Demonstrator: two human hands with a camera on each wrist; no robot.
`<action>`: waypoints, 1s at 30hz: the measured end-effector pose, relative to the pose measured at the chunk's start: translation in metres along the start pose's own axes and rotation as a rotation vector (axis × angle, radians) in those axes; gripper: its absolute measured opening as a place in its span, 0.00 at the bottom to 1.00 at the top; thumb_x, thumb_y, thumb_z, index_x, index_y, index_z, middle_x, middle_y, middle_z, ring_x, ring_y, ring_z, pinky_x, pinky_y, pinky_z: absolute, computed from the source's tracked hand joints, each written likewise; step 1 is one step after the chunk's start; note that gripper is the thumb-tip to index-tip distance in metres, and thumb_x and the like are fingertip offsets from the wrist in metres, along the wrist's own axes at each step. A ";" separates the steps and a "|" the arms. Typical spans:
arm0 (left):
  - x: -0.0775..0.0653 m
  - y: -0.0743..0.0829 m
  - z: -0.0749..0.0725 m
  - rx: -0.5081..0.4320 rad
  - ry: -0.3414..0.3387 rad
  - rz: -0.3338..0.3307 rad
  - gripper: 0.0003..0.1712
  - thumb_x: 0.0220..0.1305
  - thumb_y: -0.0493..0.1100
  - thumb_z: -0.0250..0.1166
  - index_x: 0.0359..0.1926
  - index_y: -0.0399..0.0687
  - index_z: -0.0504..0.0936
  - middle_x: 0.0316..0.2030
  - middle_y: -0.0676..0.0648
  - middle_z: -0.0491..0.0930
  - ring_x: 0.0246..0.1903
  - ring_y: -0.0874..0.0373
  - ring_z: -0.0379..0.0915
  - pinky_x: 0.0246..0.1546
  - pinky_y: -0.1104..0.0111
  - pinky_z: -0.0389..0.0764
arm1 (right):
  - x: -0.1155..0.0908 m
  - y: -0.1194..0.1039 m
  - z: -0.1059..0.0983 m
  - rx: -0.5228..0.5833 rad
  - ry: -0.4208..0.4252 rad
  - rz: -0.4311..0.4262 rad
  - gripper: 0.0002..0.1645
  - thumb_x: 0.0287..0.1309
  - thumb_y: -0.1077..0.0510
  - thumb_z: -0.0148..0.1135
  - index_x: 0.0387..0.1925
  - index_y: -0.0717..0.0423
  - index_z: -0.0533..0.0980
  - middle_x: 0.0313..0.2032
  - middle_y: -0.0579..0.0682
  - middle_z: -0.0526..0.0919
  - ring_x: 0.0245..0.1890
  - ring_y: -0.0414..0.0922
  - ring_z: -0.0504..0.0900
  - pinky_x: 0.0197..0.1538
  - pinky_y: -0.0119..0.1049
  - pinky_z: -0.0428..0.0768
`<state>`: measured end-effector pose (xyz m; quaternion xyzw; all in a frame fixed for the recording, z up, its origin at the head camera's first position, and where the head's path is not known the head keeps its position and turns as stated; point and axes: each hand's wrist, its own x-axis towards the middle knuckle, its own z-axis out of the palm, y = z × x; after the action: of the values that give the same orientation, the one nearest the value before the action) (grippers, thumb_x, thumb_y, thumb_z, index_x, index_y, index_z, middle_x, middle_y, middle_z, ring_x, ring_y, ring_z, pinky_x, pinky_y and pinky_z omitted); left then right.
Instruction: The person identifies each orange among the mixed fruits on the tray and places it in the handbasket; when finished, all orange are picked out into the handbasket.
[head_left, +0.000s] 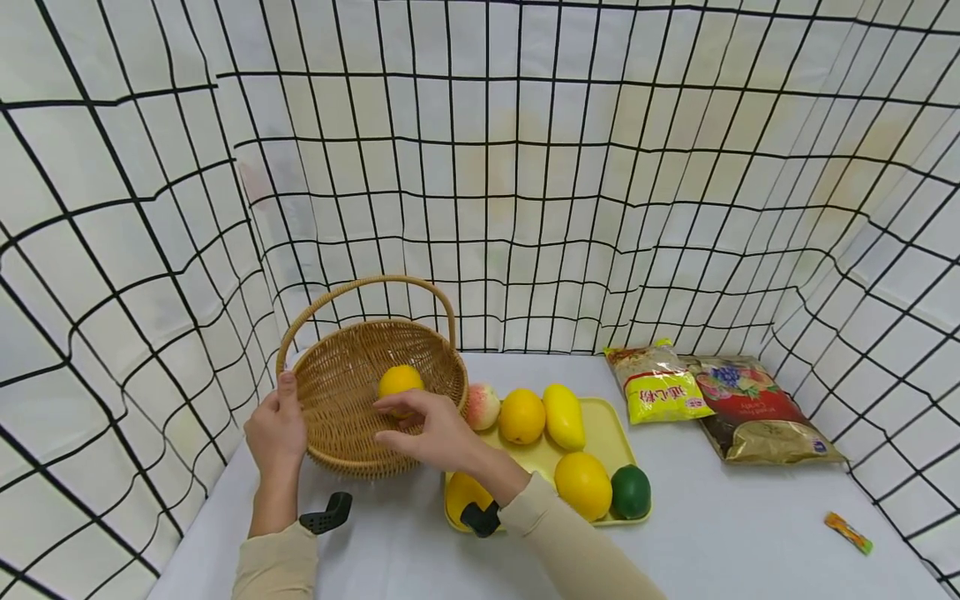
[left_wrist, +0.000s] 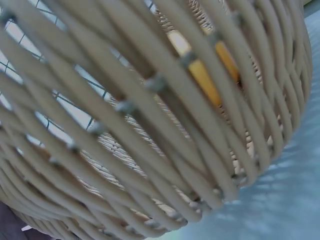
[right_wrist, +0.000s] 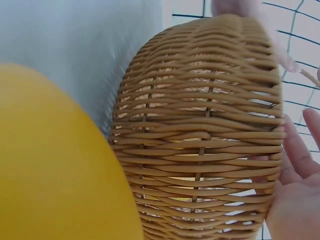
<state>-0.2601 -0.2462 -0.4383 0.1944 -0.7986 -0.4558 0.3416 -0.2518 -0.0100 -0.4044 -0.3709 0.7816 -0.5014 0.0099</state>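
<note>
A wicker basket tilts its opening toward me at the left of the table. My left hand grips its left rim at the foot of the handle, thumb up. One orange lies inside the basket. Just in front of that orange is my right hand, reaching over the right rim, with its thumb and fingers apart and nothing between them. In the right wrist view the right hand shows beside the basket's rim. Through the weave, the left wrist view shows a strip of the orange.
Right of the basket, a yellow tray bears a peach, an orange, a mango, large yellow fruits and a green fruit. Two food bags and a small wrapped snack lie farther right. Netted walls surround the table.
</note>
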 end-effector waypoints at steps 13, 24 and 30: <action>0.004 -0.007 -0.002 0.003 -0.007 -0.056 0.45 0.70 0.72 0.38 0.22 0.35 0.72 0.13 0.47 0.64 0.17 0.52 0.59 0.21 0.61 0.58 | -0.054 -0.007 -0.021 0.057 0.156 -0.013 0.21 0.62 0.56 0.65 0.57 0.49 0.76 0.55 0.42 0.78 0.55 0.44 0.77 0.59 0.44 0.74; 0.003 -0.007 -0.002 0.012 -0.025 -0.056 0.44 0.71 0.71 0.39 0.27 0.34 0.76 0.16 0.43 0.68 0.21 0.47 0.63 0.24 0.59 0.61 | -0.098 -0.010 -0.047 0.066 0.232 0.085 0.22 0.61 0.63 0.65 0.57 0.53 0.75 0.57 0.49 0.78 0.58 0.46 0.75 0.59 0.49 0.74; 0.004 -0.006 -0.002 0.002 -0.041 -0.047 0.42 0.72 0.70 0.39 0.27 0.35 0.75 0.15 0.44 0.65 0.21 0.47 0.62 0.23 0.59 0.61 | -0.125 0.010 -0.065 0.040 0.272 0.076 0.21 0.61 0.59 0.66 0.56 0.47 0.76 0.56 0.43 0.78 0.56 0.43 0.75 0.57 0.48 0.75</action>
<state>-0.2613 -0.2528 -0.4419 0.2042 -0.8011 -0.4668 0.3140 -0.1926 0.1165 -0.4246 -0.2695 0.7790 -0.5617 -0.0700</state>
